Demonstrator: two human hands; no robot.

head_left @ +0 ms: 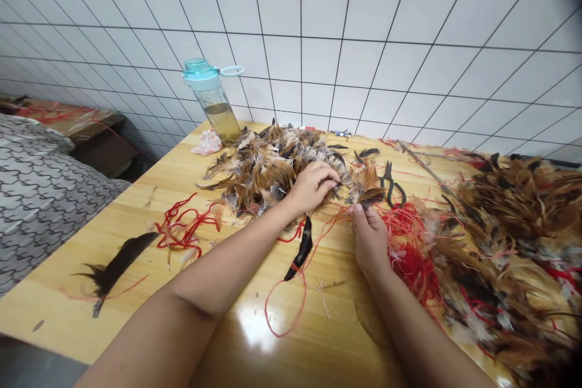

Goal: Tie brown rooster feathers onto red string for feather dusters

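My left hand (pixel 314 187) is at the right edge of a pile of brown and white feathers (pixel 264 170), its thumb and fingertips pinched on a small dark feather. To its right, my right hand (pixel 370 233) pinches the base of a small bundle of brown feathers (pixel 367 188) between thumb and fingers. Thin red string (pixel 318 242) runs from near the right fingertips down to a loop on the table. Beside that string lies a black feather (pixel 304 248). Black scissors (pixel 391 185) rest just behind my right hand.
Red strings (pixel 409 242) and a large heap of tied brown feathers (pixel 522 206) cover the right side. A bottle (pixel 218 109) stands at the back left by crumpled plastic (pixel 207 142). Red yarn (pixel 186 224) and a dark feather (pixel 120 264) lie left. White tiles (pixel 322 12) rise behind.
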